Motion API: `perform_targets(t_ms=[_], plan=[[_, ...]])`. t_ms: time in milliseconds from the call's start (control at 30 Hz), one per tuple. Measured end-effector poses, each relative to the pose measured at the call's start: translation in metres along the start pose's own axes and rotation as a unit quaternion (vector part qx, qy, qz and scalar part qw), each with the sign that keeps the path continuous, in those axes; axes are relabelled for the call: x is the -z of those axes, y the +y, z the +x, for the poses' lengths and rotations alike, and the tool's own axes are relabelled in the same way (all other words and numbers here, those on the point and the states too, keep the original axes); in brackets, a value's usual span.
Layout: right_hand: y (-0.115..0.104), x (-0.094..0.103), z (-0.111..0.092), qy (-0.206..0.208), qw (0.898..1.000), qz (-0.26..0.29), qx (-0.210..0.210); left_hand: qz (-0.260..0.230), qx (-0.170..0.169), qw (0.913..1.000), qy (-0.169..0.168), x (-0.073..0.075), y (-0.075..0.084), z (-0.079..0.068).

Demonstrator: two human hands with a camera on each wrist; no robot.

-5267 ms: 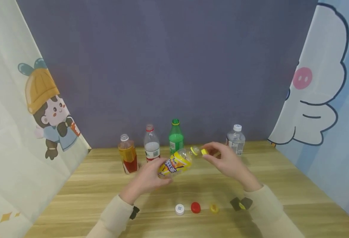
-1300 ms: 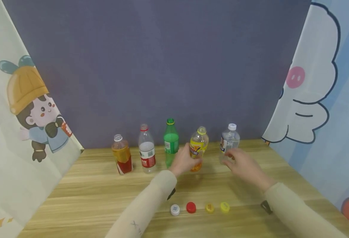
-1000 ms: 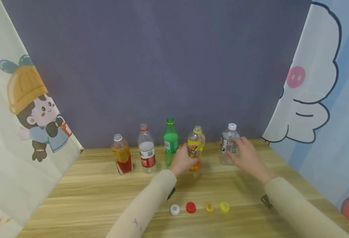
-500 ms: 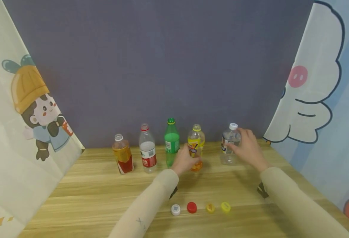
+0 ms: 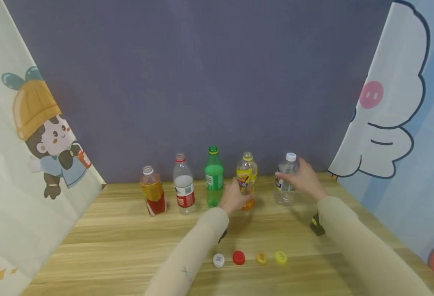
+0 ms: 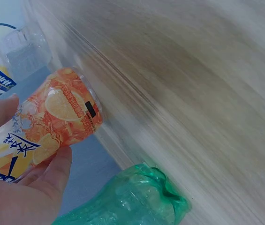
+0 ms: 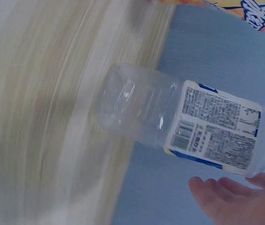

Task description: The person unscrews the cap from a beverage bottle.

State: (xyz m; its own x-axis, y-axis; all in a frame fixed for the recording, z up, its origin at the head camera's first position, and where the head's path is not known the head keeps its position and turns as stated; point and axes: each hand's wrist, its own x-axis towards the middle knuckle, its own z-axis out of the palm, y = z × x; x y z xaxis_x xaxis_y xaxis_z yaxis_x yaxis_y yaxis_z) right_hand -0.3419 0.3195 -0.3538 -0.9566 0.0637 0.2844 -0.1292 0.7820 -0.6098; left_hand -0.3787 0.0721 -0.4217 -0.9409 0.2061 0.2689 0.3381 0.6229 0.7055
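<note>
My left hand (image 5: 234,197) holds an uncapped orange-drink bottle (image 5: 249,166) upright on the table; the left wrist view shows thumb and fingers on either side of its yellow and orange label (image 6: 66,110). At the right, my right hand (image 5: 304,181) reaches around a clear plastic bottle (image 5: 284,198) with a white screw cap (image 5: 291,156). Its thumb lies across the front of that bottle in the head view. In the right wrist view the fingers (image 7: 221,199) are spread below the printed label (image 7: 216,126), with a gap between them and the bottle body.
Left of my left hand stand uncapped bottles: a green one (image 5: 214,185), a clear one with a red-white label (image 5: 184,191) and an orange-red one (image 5: 154,195). Nearer on the wooden table (image 5: 128,246) lie white (image 5: 218,260), red (image 5: 239,257), orange-yellow (image 5: 262,258) and yellow (image 5: 281,257) caps.
The orange-drink bottle, earlier tilted in the air, now stands upright, and its yellow cap lies on the table. My right hand has risen around the white-capped bottle's upper part.
</note>
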Motion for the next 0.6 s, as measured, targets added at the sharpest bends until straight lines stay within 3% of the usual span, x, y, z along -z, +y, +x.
perform_targets(t_ms=[300,600], plan=[[0.005,-0.007,0.01,-0.039,0.996,0.05,-0.06,0.025,0.018,0.9995,0.009,-0.006,0.005,0.003],[0.005,-0.012,0.007,-0.039,0.997,0.048,-0.055,0.099,0.04,0.9942,0.012,-0.002,0.019,-0.004]])
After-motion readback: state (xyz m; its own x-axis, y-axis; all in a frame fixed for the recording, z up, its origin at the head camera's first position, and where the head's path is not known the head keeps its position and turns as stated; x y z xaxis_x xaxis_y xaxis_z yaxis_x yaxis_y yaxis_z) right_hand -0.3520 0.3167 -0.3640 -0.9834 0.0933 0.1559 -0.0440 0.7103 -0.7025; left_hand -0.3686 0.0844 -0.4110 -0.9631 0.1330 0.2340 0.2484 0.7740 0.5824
